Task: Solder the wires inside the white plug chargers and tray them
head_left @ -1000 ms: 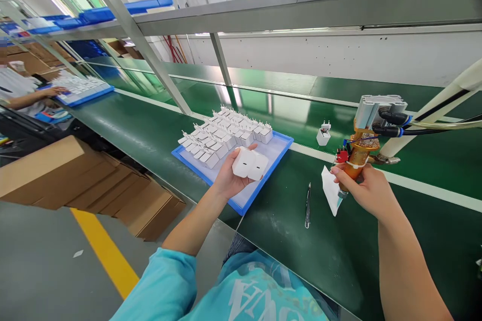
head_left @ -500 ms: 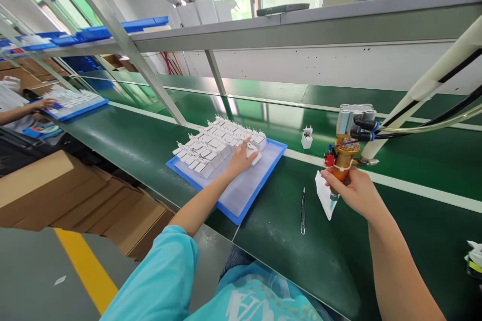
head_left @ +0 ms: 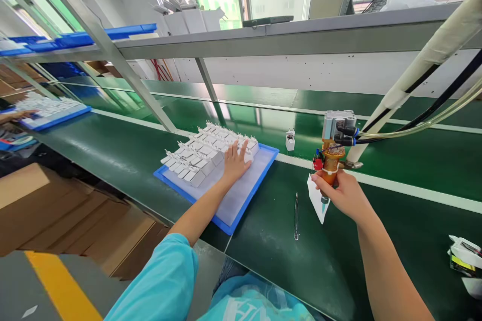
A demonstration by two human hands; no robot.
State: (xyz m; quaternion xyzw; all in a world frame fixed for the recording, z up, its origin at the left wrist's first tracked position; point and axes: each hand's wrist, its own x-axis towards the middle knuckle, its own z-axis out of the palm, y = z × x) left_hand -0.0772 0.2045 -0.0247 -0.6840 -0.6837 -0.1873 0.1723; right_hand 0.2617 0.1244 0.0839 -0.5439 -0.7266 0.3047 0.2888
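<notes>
My left hand (head_left: pixel 235 162) lies over the right end of rows of white plug adapters (head_left: pixel 199 153), its fingers spread and touching the units there. The rows stand in a blue-rimmed tray (head_left: pixel 249 195) with a pale liner. My right hand (head_left: pixel 344 194) is wrapped round an orange dispenser (head_left: pixel 330 163) with a grey block on top and tubes attached. Its nozzle points down over a white sheet (head_left: pixel 317 199). Black tweezers (head_left: pixel 296 216) lie on the bench between my hands. One single white adapter (head_left: pixel 289 140) stands behind the tray, on the green strip.
A pale slanted pole (head_left: pixel 410 75) with hoses rises at the right. A white and yellow item (head_left: pixel 465 256) sits at the right edge. Cardboard boxes (head_left: pixel 86 220) stand below the bench at left. Another person's hand (head_left: pixel 18 115) reaches to a second tray (head_left: pixel 60 118).
My left hand's fingers have spread out, and the white adapter under it now sits at the row end. My right hand still holds the dispenser. The view has shifted slightly.
</notes>
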